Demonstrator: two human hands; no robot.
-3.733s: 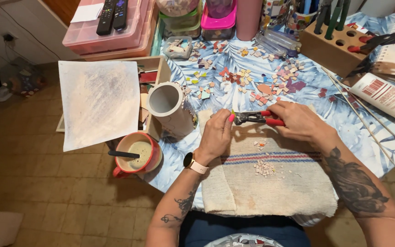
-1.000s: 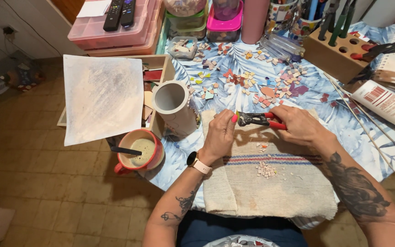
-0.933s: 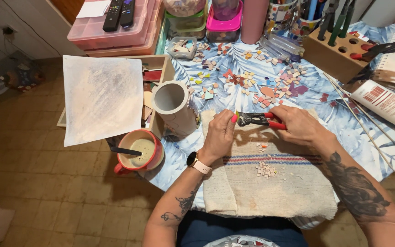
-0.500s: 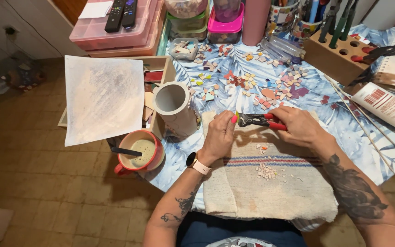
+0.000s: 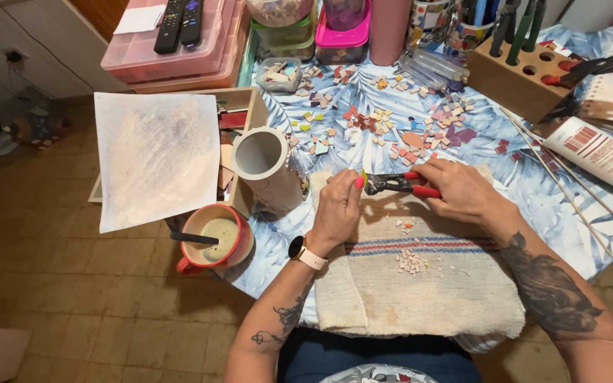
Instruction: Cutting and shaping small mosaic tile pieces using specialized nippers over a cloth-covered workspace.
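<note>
Tube [image 5: 267, 167] and mug [image 5: 214, 237] sit left. Right hand [image 5: 462, 191] fingers closed on nippers [image 5: 399, 184], axis horizontal, jaws left; left hand [image 5: 338, 209] pinches a chip.

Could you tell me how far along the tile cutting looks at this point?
Done: a small pile of cut chips lies on the towel. In hand: the right hand works red-handled nippers on a tiny piece pinched by the left hand. Left: many loose coloured tile pieces remain on the table.
</note>
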